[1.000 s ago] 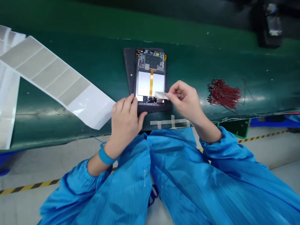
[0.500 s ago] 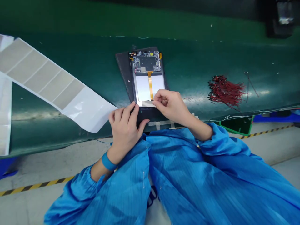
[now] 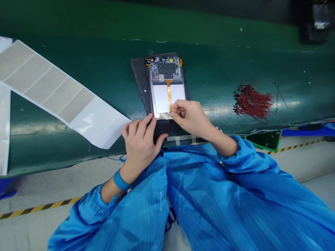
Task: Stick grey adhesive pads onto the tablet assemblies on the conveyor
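Note:
An opened tablet [image 3: 168,71], with its circuit board, white battery [image 3: 161,99] and orange flex cable [image 3: 169,96] exposed, lies on a dark pad [image 3: 138,73]. My left hand [image 3: 141,141] rests its fingertips at the tablet's lower left corner, thumb spread apart. Across the lower end of the tablet lies a grey adhesive strip [image 3: 164,116]. Its right end is pinched between the thumb and index finger of my right hand [image 3: 192,116], whose other fingers curl in. The fingers partly hide that end and the tablet's lower right corner.
To the left, a white backing sheet with grey stickers [image 3: 52,82] reaches almost to my left hand. A bundle of red wires with black ends [image 3: 252,101] lies on the green mat [image 3: 209,69] at right. Tape pieces [image 3: 180,139] line the table's front edge.
The view has shifted very slightly. Both hands stay at the tablet's lower end, and the right fingers still pinch the adhesive strip.

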`<state>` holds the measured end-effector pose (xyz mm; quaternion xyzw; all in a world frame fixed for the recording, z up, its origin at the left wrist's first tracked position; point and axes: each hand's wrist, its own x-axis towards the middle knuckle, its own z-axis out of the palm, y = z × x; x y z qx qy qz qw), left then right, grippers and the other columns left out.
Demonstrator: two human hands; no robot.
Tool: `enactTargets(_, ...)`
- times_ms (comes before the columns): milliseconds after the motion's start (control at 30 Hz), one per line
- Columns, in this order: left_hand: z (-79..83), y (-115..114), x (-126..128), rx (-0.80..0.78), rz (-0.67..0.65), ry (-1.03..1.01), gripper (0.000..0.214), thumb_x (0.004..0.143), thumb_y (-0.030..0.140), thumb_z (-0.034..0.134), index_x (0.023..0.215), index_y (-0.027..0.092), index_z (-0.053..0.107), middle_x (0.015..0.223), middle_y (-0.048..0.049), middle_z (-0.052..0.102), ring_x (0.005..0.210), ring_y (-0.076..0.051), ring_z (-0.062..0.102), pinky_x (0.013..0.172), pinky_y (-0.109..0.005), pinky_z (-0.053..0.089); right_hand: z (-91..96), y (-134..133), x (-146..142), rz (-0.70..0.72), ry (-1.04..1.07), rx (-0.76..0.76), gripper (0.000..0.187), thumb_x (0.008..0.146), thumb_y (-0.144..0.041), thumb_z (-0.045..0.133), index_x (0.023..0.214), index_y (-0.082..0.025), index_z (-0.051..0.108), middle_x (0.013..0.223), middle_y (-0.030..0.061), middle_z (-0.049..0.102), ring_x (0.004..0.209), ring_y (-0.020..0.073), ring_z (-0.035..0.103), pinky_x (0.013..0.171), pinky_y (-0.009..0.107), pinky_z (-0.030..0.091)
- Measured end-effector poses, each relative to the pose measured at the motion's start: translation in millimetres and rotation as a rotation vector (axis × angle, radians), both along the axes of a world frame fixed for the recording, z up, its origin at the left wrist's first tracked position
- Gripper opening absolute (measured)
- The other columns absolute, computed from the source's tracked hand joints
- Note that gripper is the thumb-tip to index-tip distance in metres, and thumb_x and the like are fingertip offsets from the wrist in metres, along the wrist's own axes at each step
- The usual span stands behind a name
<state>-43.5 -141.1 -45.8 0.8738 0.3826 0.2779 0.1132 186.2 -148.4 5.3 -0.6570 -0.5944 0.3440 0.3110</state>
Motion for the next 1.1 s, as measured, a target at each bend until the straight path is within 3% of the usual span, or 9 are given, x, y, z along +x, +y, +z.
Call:
enactTargets(200, 5.6, 0, 0, -0.022, 0.004, 0.008, 0.057, 0.099, 0.051, 0.075, 0.147, 0.022, 0.065, 0.146, -0.0165, 0.072, 0.119, -0.040, 0.063, 0.101, -0.054, 0.039, -0.3, 1, 1, 0.001, -0.004, 0.007, 0.012, 0.087, -0.016, 0.063, 0.077, -0.020, 0.059, 0.073, -0.0025, 0.063, 0.069, 0.0119, 0.052, 0.074, 0.029, 0.037)
enactTargets(400, 11.3, 0, 8, -0.021, -0.121, 0.080, 0.063, 0.104, 0.047, 0.068, 0.161, 0.022, 0.055, 0.155, -0.0182, 0.066, 0.127, -0.041, 0.060, 0.106, -0.056, 0.038, 1.0, 2, 0, 0.009, -0.020, 0.000, 0.012, 0.087, -0.015, 0.063, 0.076, -0.020, 0.058, 0.072, -0.0030, 0.062, 0.068, 0.0117, 0.052, 0.073, 0.029, 0.037)
enactTargets(767, 11.2, 3, 14, 0.095, -0.123, 0.154, 0.051, 0.106, 0.041, 0.067, 0.148, 0.011, 0.065, 0.148, -0.0210, 0.068, 0.122, -0.039, 0.060, 0.101, -0.052, 0.040, 7.3, 4, -3, 0.011, -0.088, -0.045, 0.015, 0.085, -0.012, 0.060, 0.075, -0.020, 0.055, 0.069, -0.0039, 0.061, 0.065, 0.0111, 0.051, 0.070, 0.027, 0.035)
enactTargets(1100, 8.9, 1, 14, -0.023, -0.102, 0.191, 0.055, 0.108, 0.044, 0.061, 0.155, 0.015, 0.061, 0.155, -0.0205, 0.064, 0.128, -0.040, 0.059, 0.110, -0.056, 0.038, 6.8, 4, -11, 0.013, -0.374, -0.107, 0.013, 0.088, -0.014, 0.060, 0.079, -0.021, 0.055, 0.069, -0.0010, 0.061, 0.063, 0.0144, 0.049, 0.067, 0.030, 0.026)
